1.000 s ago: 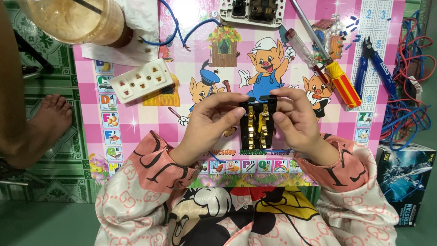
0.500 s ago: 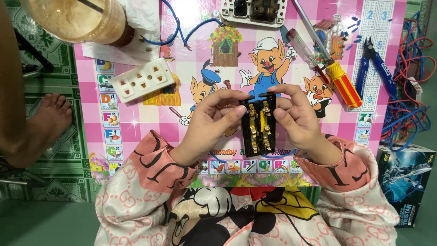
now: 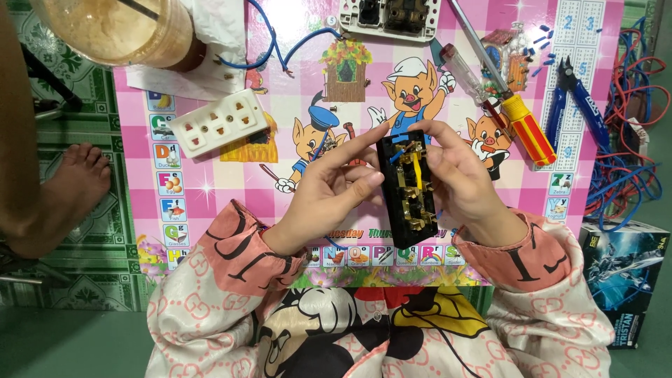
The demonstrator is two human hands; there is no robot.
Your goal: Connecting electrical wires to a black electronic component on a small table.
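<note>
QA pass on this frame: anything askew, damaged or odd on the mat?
Odd bits: the black socket body in both hands is open, brass contact strips bare. Its likely white cover lies apart, tilted, upper left. Loose blue and red wires sprawl off the mat's right edge. Nothing spilled; the drink cup stands upright.

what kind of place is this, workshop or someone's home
Likely a home floor used for small electrical repairs: a pink children's cartoon mat over green patterned tiles, with a screwdriver, pliers and loose wires spread around.
</note>
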